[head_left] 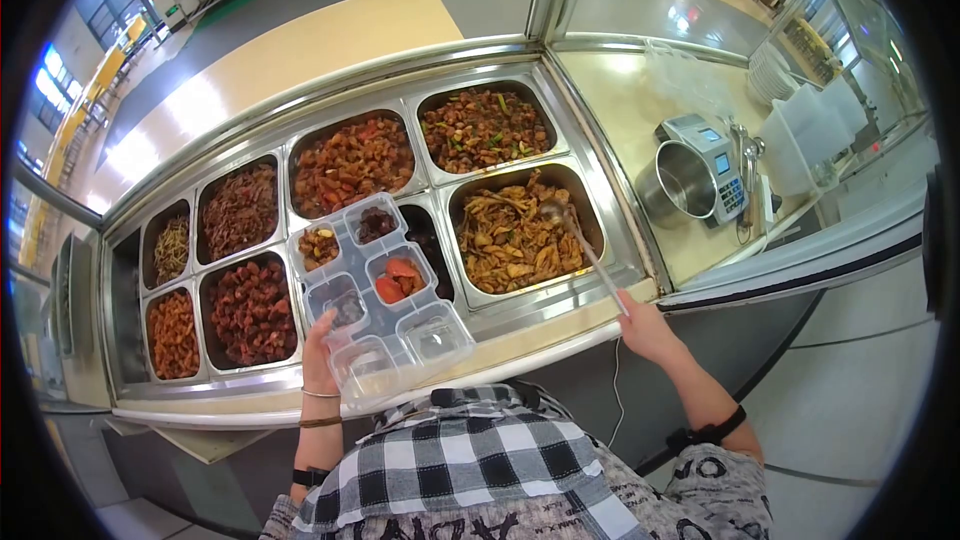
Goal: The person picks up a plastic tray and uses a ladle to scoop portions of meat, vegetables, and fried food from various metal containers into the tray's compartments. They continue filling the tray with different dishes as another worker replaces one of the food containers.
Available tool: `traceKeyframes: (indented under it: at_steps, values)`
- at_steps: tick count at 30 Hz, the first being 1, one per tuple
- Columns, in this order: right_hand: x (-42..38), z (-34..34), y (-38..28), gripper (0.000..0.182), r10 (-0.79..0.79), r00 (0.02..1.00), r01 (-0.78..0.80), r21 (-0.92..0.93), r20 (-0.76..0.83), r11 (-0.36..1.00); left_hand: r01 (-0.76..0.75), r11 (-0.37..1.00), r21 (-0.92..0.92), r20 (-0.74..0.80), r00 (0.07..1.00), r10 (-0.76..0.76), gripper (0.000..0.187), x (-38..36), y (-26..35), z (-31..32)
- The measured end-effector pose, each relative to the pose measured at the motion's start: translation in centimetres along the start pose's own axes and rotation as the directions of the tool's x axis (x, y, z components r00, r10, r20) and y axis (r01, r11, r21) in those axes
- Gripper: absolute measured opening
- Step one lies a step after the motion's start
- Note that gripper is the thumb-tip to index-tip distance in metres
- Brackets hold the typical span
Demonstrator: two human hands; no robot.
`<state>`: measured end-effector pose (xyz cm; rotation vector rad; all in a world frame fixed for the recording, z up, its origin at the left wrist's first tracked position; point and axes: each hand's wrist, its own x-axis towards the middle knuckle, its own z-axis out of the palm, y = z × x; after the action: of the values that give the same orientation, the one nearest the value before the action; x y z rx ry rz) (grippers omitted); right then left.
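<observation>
My left hand (319, 358) grips the near left edge of a clear plastic compartment tray (380, 340), held tilted over the front of the counter. Three of its far compartments hold food: brown chunks (319, 248), dark pieces (377, 225) and orange-red pieces (399, 280). The nearer compartments show no food. In my right hand (648, 328) is the long handle of a metal serving spoon (592, 255). Its bowl rests on yellowish-brown cooked meat (515, 245) in the near right steel pan. The tray partly covers a pan of dark food (430, 250).
Several more steel food pans (250, 308) fill the counter on the left and at the back. To the right stand a metal pot (680, 183), a digital scale (712, 155), ladles (750, 165) and clear plastic containers (800, 145). Glass panels border the counter.
</observation>
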<state>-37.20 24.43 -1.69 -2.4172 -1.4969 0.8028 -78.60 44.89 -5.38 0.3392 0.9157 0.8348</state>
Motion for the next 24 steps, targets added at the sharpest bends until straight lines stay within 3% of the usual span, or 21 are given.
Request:
traceKeyframes:
  at_steps: [6,7,8,9,11,12,14,15,17,24]
  values:
    - [-1.9,-0.9,-2.4,0.047,0.042,0.990,-0.042,0.004,0.132,0.999,-0.026,1.000,0.011,-0.019,0.999,0.026,0.039,0.0,0.2,0.0]
    - [-2.1,-2.0,-2.9,0.046,0.184,0.945,-0.234,0.168,0.270,0.958,-0.030,1.000,0.001,-0.029,0.999,0.030,0.039,0.0,0.2,0.2]
    - [-2.1,-2.6,-3.1,0.044,0.289,0.860,-0.431,0.293,0.422,0.854,-0.027,1.000,-0.002,-0.030,0.999,0.027,0.039,0.0,0.2,0.3]
    - [-1.8,-2.8,-3.2,0.044,0.291,0.859,-0.432,0.290,0.422,0.854,-0.017,1.000,-0.005,-0.011,1.000,0.017,0.038,0.1,0.2,0.3]
    - [-1.2,-3.0,-3.3,0.043,0.240,0.844,-0.499,0.540,0.479,0.677,-0.006,1.000,-0.010,0.008,1.000,0.006,0.038,0.5,0.0,-0.1]
    - [-0.8,-3.0,-2.9,0.043,0.240,0.844,-0.500,0.541,0.479,0.677,-0.004,1.000,-0.020,0.018,1.000,0.005,0.038,1.1,-0.3,-1.1]
    - [0.1,-2.8,-1.1,0.040,0.218,0.788,-0.616,0.739,0.576,0.273,0.000,1.000,-0.029,0.029,1.000,0.000,0.038,1.3,-0.3,-1.0]
    - [0.2,-2.5,0.1,0.040,0.219,0.788,-0.616,0.739,0.576,0.272,0.013,1.000,-0.013,0.013,1.000,-0.013,0.038,0.9,-0.1,-0.1]
    - [0.0,-1.9,2.2,0.040,0.063,0.774,-0.628,0.776,0.630,-0.059,0.023,1.000,0.003,-0.003,1.000,-0.023,0.037,0.6,0.1,0.9]
    - [-3.7,-1.2,2.4,0.036,0.037,0.824,-0.550,0.813,0.565,-0.190,0.034,0.999,0.016,0.005,0.999,-0.034,0.034,0.9,0.8,2.1]
